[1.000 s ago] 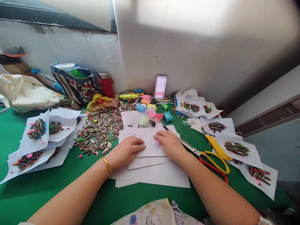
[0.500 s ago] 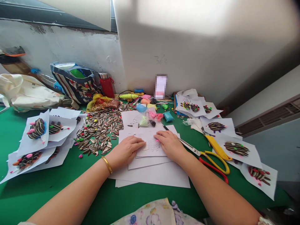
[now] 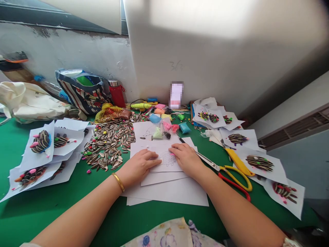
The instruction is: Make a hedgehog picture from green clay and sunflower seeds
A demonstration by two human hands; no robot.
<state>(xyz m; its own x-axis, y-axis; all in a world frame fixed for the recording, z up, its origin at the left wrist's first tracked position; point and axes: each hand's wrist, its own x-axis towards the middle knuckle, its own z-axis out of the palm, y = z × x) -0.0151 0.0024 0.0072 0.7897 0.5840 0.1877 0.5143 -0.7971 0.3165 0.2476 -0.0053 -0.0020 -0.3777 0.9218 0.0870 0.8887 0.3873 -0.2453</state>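
Note:
A small sheet of paper with a line drawing (image 3: 168, 159) of a scaly, animal-like shape lies on several larger white sheets (image 3: 177, 192). My left hand (image 3: 140, 165) rests on its left side, fingers spread, with the thumb pressed down at the drawing's left end. A pale flattened bit under that thumb is mostly hidden. My right hand (image 3: 187, 158) lies flat on the paper's right side, fingertips beside a small pink bit (image 3: 172, 154). A tiny white ball (image 3: 147, 146) sits above my left fingers.
Sunflower seeds (image 3: 110, 140) are heaped at left. Scissors (image 3: 221, 168) and a yellow utility knife (image 3: 239, 163) lie at right. Coloured clay packets (image 3: 184, 128) sit behind the paper. Seed-decorated sheets (image 3: 267, 164) line both sides. A red bottle (image 3: 117, 94) stands at the back.
My left thumb has stretched out to the right and now covers the pale flattened bit that showed beside it. My right hand has stayed in place.

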